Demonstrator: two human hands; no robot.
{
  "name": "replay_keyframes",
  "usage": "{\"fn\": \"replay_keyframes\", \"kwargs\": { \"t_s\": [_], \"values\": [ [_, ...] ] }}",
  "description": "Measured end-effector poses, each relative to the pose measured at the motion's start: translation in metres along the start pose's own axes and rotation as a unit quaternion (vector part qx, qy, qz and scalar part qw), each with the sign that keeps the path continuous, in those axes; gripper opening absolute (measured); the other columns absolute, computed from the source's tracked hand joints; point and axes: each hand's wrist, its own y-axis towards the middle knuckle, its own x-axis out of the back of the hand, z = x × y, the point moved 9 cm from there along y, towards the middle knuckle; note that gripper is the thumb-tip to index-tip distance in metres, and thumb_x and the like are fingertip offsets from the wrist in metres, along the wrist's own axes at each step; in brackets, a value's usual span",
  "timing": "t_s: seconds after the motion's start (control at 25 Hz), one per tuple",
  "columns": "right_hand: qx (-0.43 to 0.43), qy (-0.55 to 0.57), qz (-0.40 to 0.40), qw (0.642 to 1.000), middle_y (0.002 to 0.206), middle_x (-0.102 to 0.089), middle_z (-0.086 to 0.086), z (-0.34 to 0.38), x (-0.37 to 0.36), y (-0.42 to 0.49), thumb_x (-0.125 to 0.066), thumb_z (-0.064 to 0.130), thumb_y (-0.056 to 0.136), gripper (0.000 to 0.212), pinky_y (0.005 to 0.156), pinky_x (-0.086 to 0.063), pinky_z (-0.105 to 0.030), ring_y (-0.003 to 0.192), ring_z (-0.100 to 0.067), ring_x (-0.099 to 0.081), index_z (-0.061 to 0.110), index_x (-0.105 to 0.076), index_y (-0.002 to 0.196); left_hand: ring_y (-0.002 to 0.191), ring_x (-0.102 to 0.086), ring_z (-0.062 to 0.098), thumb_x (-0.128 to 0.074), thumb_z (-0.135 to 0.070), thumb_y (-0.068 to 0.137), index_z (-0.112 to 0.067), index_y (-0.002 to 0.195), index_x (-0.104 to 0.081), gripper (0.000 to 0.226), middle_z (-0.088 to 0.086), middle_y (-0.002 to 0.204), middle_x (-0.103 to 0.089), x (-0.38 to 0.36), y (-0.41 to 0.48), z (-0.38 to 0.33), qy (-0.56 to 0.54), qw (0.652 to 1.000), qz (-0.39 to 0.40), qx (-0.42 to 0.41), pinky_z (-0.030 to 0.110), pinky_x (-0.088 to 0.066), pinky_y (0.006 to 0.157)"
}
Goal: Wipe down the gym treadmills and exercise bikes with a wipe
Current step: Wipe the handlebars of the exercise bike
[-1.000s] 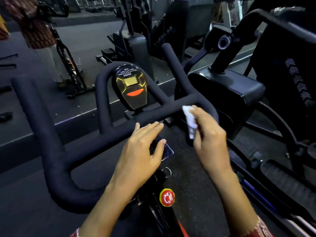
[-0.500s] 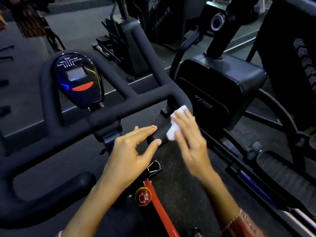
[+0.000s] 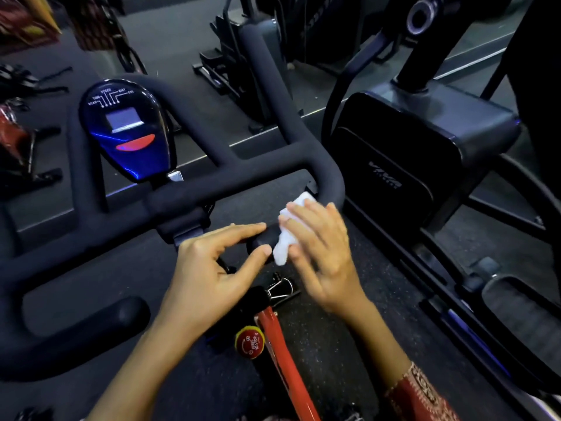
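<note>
At the handlebar (image 3: 243, 174) tip, right hand (image 3: 324, 256) is pinching the wipe (image 3: 283, 241) against it; left hand (image 3: 209, 268), fingers straight, is touching alongside.

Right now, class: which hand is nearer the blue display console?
Left. The left hand is below-right of the console; the right hand, holding the wipe, lies farther right.
</note>
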Motion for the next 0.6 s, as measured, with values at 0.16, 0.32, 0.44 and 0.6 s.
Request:
{"fn": "replay_keyframes", "kwargs": {
  "t_s": [0.16,0.32,0.44,0.6],
  "values": [
    [-0.096,0.098,-0.016,0.99,0.134,-0.053,-0.006,-0.031,0.019,0.012,-0.041,0.028,0.101,0.036,0.117,-0.019,-0.051,0.141,-0.023,-0.032,0.005,-0.06,0.121,0.104,-0.055,-0.016,-0.058,-0.046,0.075,-0.033,0.101,-0.067,0.03,-0.028,0.099,-0.062,-0.004,0.008,-0.007,0.025,0.999,0.013,-0.015,0.012,-0.041,0.097],
    [-0.038,0.12,0.058,0.99,0.139,-0.051,-0.007,-0.032,0.021,0.017,-0.05,0.019,0.095,0.033,0.118,-0.019,-0.04,0.142,-0.021,-0.032,0.012,-0.057,0.126,0.099,-0.057,-0.014,-0.061,-0.042,0.077,-0.017,0.099,-0.074,0.035,-0.019,0.099,-0.066,-0.02,0.034,-0.016,0.057,0.995,0.046,-0.063,0.009,-0.038,0.098],
    [-0.138,0.165,0.078,0.973,0.149,-0.039,-0.004,-0.067,0.021,0.042,-0.046,0.019,0.1,0.031,0.113,-0.019,-0.015,0.145,-0.014,-0.021,0.018,-0.054,0.129,0.109,-0.058,0.004,-0.065,-0.03,0.078,-0.011,0.106,-0.072,0.034,0.0,0.111,-0.068,-0.028,0.06,-0.012,0.102,0.992,0.037,-0.066,0.025,-0.037,0.105],
    [-0.181,0.109,0.147,0.966,0.154,-0.026,0.002,-0.087,0.007,0.069,-0.046,0.016,0.101,0.042,0.109,-0.012,-0.004,0.146,-0.012,-0.016,0.016,-0.04,0.143,0.129,-0.047,0.027,-0.062,-0.026,0.081,-0.006,0.123,-0.062,0.046,0.012,0.131,-0.057,-0.041,0.097,-0.006,0.193,0.978,0.035,-0.071,0.042,-0.032,0.111]
  ]
}}
